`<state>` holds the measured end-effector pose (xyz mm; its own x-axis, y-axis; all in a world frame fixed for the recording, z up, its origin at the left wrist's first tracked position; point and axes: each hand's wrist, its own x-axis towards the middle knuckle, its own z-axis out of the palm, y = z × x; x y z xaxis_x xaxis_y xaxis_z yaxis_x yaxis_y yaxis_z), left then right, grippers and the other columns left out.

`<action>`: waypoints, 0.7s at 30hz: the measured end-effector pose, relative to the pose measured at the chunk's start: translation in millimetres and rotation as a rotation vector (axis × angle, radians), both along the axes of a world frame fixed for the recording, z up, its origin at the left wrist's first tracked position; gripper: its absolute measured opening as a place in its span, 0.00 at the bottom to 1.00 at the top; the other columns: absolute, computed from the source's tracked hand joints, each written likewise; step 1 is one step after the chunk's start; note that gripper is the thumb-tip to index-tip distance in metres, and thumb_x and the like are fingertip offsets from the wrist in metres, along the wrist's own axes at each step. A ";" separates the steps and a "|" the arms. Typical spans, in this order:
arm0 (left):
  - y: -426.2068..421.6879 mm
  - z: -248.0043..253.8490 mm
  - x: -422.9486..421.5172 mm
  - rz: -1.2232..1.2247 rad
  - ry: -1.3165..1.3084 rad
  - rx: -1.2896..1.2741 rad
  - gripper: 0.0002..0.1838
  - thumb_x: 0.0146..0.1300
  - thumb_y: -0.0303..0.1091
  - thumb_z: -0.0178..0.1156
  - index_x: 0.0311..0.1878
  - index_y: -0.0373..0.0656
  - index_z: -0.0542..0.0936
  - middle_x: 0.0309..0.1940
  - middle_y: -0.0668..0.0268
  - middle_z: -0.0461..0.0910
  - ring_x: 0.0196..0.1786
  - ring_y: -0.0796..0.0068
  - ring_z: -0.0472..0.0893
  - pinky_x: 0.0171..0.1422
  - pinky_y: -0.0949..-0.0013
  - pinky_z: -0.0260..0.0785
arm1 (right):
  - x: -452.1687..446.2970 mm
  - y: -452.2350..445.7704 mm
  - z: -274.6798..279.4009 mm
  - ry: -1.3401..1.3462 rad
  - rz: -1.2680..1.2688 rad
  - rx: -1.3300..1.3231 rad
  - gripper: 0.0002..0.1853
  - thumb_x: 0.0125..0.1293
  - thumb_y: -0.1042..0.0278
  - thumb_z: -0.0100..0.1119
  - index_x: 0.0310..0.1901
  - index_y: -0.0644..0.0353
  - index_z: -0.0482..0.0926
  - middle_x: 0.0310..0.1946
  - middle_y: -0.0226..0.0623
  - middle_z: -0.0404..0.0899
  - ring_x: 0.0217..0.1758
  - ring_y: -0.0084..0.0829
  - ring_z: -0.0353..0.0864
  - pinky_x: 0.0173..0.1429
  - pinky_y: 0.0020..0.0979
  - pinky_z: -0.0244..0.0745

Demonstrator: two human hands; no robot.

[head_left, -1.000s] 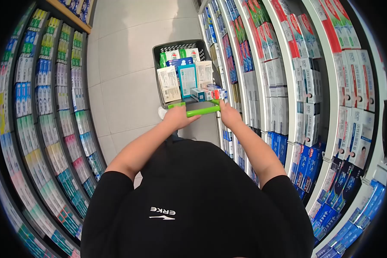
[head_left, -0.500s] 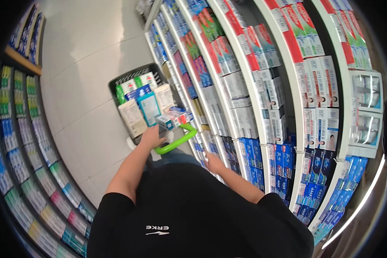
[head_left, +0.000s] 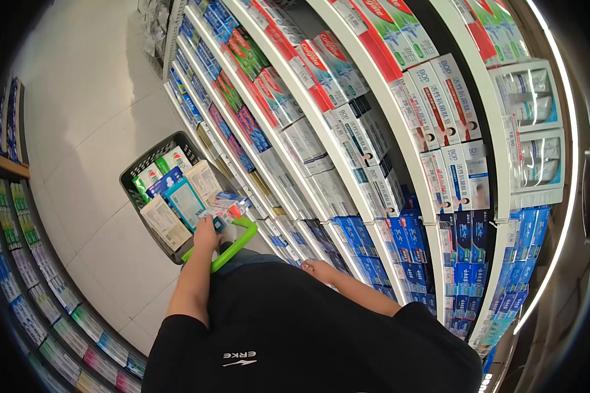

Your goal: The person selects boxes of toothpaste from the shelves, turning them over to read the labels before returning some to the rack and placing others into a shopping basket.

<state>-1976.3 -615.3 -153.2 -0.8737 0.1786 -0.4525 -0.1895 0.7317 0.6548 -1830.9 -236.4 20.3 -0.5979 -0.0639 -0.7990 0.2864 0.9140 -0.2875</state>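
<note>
A dark shopping basket point(head_left: 133, 185) with a green handle point(head_left: 239, 243) is in front of me. It holds several packs: a teal box point(head_left: 186, 202), a cream pack point(head_left: 165, 223), another cream pack point(head_left: 204, 181), green-and-white packs point(head_left: 147, 179) and small red, white and blue boxes point(head_left: 228, 207). My left hand point(head_left: 206, 234) is over the basket's near end, beside the small boxes, fingers apart and partly hidden; the forearm crosses the handle. By the lower shelves, my right hand point(head_left: 318, 270) hangs with fingers curled and nothing visible in them.
Curved-looking white shelves point(head_left: 367, 150) of toothpaste boxes rise close on my right, with price tags along their edges. Another shelf rack point(head_left: 29, 242) of packaged goods lines the left side. Pale floor tiles point(head_left: 92, 137) run between them.
The view has swung, so the basket sits lower and further left, and the right-hand shelves fill more of the picture. My left hand stays over the basket. My right hand's fingers remain curled.
</note>
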 end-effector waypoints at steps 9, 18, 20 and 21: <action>-5.2 -9.9 -8.1 -0.129 0.043 -0.111 0.30 0.52 0.37 0.77 0.54 0.38 0.72 0.49 0.48 0.81 0.57 0.46 0.80 0.59 0.51 0.76 | -28.8 32.5 -3.1 -0.016 0.147 0.020 0.18 0.73 0.51 0.56 0.55 0.54 0.80 0.46 0.49 0.86 0.51 0.51 0.85 0.56 0.48 0.78; -76.6 71.5 15.1 0.609 0.215 0.002 0.24 0.57 0.42 0.73 0.47 0.34 0.77 0.34 0.48 0.86 0.38 0.50 0.87 0.43 0.52 0.77 | -73.2 36.9 -7.3 0.102 0.212 0.035 0.19 0.70 0.54 0.58 0.57 0.55 0.80 0.48 0.51 0.86 0.53 0.54 0.84 0.57 0.49 0.78; -92.4 116.0 18.2 0.742 0.116 -0.011 0.22 0.65 0.43 0.70 0.47 0.33 0.77 0.35 0.53 0.86 0.38 0.65 0.87 0.43 0.60 0.79 | -99.5 19.8 10.4 0.180 0.234 -0.015 0.20 0.71 0.54 0.57 0.58 0.57 0.79 0.51 0.53 0.84 0.55 0.54 0.83 0.59 0.49 0.77; -98.8 122.5 26.5 0.870 0.095 0.247 0.21 0.67 0.43 0.68 0.48 0.33 0.77 0.38 0.53 0.86 0.39 0.66 0.87 0.45 0.62 0.79 | -112.7 3.9 23.5 0.225 0.229 -0.040 0.20 0.72 0.54 0.57 0.57 0.58 0.79 0.52 0.54 0.83 0.56 0.54 0.83 0.60 0.48 0.77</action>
<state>-1949.8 -714.0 -30.6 -0.7772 -0.4791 -0.4080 -0.5465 0.1923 0.8151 -1943.6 -232.5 43.8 -0.7260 -0.2459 -0.6422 0.0001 0.9338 -0.3577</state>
